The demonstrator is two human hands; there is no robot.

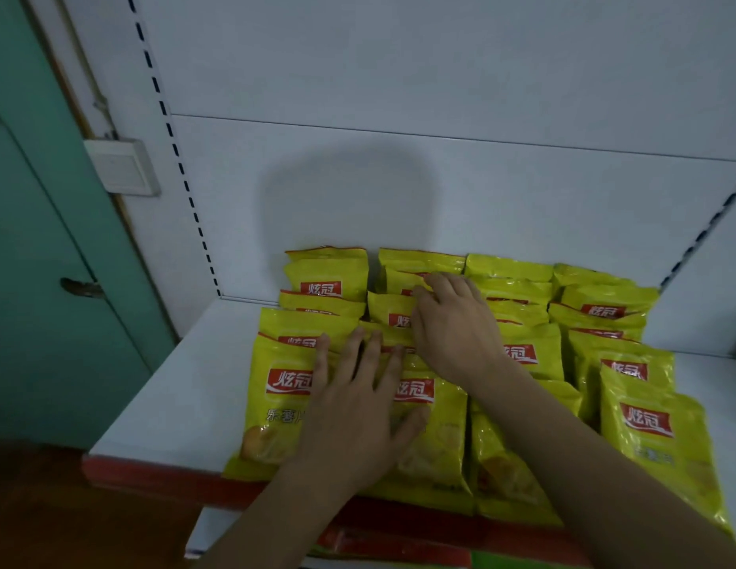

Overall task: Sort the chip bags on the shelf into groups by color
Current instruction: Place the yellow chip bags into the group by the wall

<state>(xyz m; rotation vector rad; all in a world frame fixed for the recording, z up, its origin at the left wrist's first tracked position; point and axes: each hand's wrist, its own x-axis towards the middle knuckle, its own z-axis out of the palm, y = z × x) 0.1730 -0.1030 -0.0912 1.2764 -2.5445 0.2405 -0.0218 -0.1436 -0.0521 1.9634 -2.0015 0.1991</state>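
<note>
The left hand (358,408) lies flat and open, fingers spread, palm down on the front chip bags (276,404) of the two left-hand columns. It presses on them and grips nothing. The right hand (452,326) reaches further back over the second column, palm down, its fingers (426,291) curled loosely against the top edge of a bag there; whether it actually pinches that bag cannot be told. The right forearm crosses the third column on its way in.

All the bags in view are yellow with a red label. They lie overlapping like tiles in four columns that run from the front edge of the shelf (165,388) to the white back panel (399,96). The front bags of the right-hand columns hang over the shelf's red front strip (153,474). The left part of the shelf is bare white.

To the left of the shelving stand a slotted upright (173,137), a white wall switch (122,166) and a green door (38,240) with a dark handle (81,287). A grey shadow falls on the back panel above the bags.
</note>
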